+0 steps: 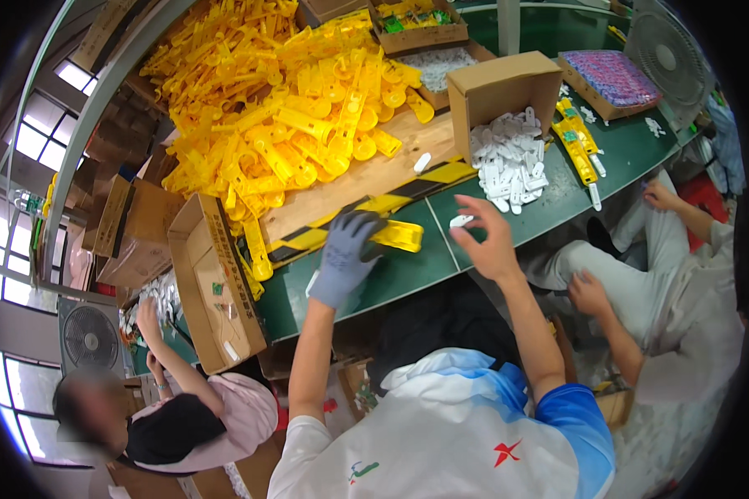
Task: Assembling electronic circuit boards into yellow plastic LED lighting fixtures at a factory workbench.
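Observation:
My left hand [346, 259], in a grey glove, grips a yellow plastic housing [401, 236] above the green table's front part. The housing is long and narrow, and its left end is hidden under the glove. My right hand [489, 241] is bare and sits just right of the housing. A small white plastic piece [460, 221] shows between its thumb and fingers; it seems to be held there. A heap of similar white pieces [512, 166] spills from a tipped cardboard box [508, 79] beyond my right hand.
A large heap of yellow housings [308, 108] covers the wooden board [374, 179], edged with black-and-yellow tape [424, 180]. An open carton [212, 291] stands left. Yellow assemblies [576, 141] and a fan [670, 50] are right. Co-workers sit on both sides.

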Demonstrator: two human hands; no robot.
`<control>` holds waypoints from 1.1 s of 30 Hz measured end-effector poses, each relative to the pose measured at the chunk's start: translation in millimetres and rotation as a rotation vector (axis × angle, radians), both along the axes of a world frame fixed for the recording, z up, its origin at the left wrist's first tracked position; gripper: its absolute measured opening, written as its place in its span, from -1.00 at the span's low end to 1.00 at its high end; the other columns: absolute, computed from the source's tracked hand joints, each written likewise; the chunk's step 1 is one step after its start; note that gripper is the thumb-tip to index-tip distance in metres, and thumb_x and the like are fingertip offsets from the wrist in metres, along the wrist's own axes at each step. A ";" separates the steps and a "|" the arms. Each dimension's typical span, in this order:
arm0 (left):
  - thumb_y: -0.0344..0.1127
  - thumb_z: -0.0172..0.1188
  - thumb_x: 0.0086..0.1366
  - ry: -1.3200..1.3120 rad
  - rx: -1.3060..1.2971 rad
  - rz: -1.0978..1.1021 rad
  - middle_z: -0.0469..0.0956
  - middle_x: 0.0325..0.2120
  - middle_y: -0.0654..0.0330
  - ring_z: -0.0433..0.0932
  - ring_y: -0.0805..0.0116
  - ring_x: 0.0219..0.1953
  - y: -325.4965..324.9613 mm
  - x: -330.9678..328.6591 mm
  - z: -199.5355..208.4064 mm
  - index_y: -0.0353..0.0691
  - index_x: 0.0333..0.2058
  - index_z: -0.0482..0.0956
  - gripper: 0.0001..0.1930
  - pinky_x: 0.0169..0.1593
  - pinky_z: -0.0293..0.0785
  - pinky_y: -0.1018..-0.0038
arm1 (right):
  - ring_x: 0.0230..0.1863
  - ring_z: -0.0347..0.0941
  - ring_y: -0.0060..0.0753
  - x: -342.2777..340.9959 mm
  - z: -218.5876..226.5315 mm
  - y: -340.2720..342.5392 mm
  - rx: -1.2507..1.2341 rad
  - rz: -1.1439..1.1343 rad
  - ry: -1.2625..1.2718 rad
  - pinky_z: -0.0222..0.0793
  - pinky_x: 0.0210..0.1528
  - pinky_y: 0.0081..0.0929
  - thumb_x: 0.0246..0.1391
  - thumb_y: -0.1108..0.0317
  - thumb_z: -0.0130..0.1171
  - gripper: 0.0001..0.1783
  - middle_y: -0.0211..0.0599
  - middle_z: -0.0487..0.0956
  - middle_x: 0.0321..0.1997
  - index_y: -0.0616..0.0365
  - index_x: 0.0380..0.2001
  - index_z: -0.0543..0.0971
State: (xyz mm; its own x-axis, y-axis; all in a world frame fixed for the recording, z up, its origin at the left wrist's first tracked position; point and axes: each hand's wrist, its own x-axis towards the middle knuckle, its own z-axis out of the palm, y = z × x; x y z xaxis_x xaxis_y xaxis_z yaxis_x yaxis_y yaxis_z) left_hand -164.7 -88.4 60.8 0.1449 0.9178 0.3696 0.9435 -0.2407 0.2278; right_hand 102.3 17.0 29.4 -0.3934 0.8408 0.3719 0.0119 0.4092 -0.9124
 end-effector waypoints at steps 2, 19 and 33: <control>-0.33 0.40 -0.05 -0.006 0.003 -0.103 0.44 0.08 0.14 0.32 0.02 0.21 -1.1 22.3 -0.3 -0.06 0.05 0.51 -0.41 0.35 0.20 0.06 | -0.19 0.56 -0.45 -19.8 12.8 -16.9 -0.169 0.158 -0.082 0.48 -0.21 -0.54 0.11 0.29 0.32 -0.39 -0.17 0.62 -0.07 0.16 0.22 0.43; 0.00 -0.08 0.51 -1.931 0.081 0.147 0.44 0.12 0.14 0.47 0.31 0.12 -60.2 87.2 -65.5 -0.21 0.35 0.14 -0.41 0.21 0.37 0.34 | -0.17 0.56 -0.60 -46.6 -26.7 -67.0 -0.719 0.569 0.234 0.48 -0.13 -0.60 0.29 0.44 0.08 -0.59 -0.32 0.65 -0.18 0.25 0.18 0.45; 0.09 -0.13 0.49 -2.562 0.423 0.032 0.40 0.21 0.04 0.39 0.04 0.22 -131.1 85.7 -63.5 -0.01 0.33 0.21 -0.45 0.25 0.34 0.08 | -0.09 0.52 -0.24 -125.4 27.4 -37.1 0.539 0.404 -0.271 0.47 -0.03 -0.32 0.03 0.34 0.30 -0.67 -0.29 0.60 -0.16 0.10 -0.08 0.63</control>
